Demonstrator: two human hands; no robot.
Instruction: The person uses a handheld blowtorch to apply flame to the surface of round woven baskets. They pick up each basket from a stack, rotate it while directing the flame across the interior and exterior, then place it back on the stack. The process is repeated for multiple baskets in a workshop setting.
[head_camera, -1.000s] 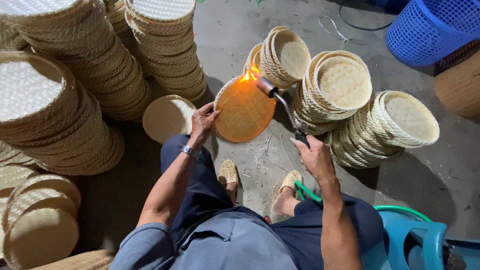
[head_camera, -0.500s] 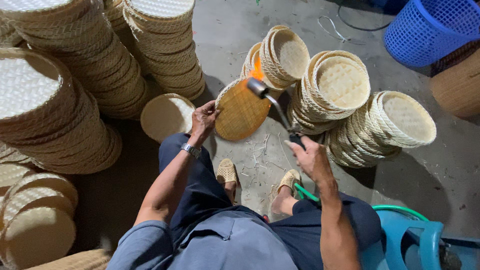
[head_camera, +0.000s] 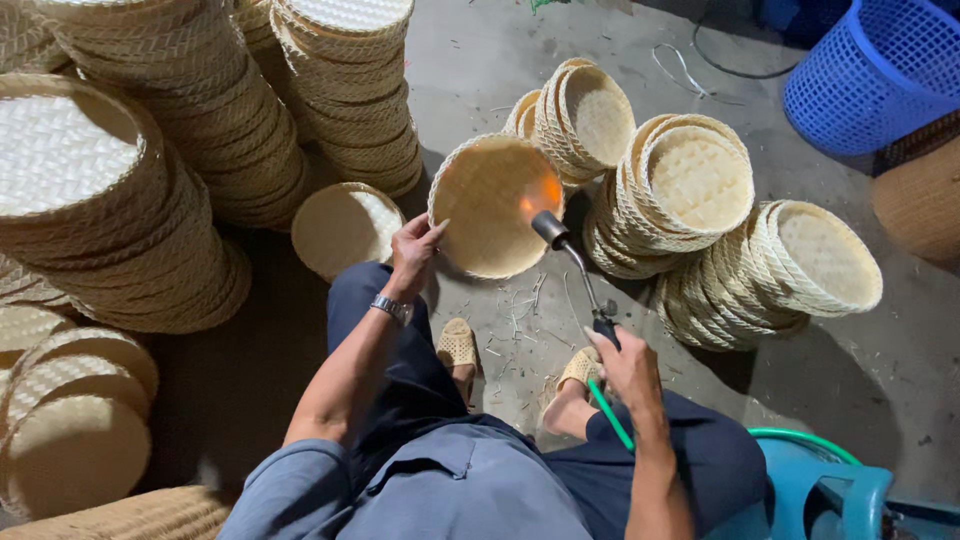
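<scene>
I looked down and saw my left hand holding a round woven tray by its lower left edge. My fingers were closed on the rim, and the tray stood tilted up so I could see into it.

My right hand was wrapped around the handle of a torch. The tip of the torch was just in front of the tray, on its right side. A small orange flame touched the inside of the tray, and the tray glowed orange there. A green hose ran down from the torch, below the tray and past my right hand.

Below the tray I saw my two feet in tan sandals on the grey floor. Little bits of straw lay on the floor between the tray and my feet.

Left of the tray, one flat tray leaned close by. Farther left stood tall stacks of trays. Right of the tray, more stacks of trays lay tipped over on their sides. Far to the right and above the tray stood a blue basket. Below and right of the tray was a blue stool.
</scene>
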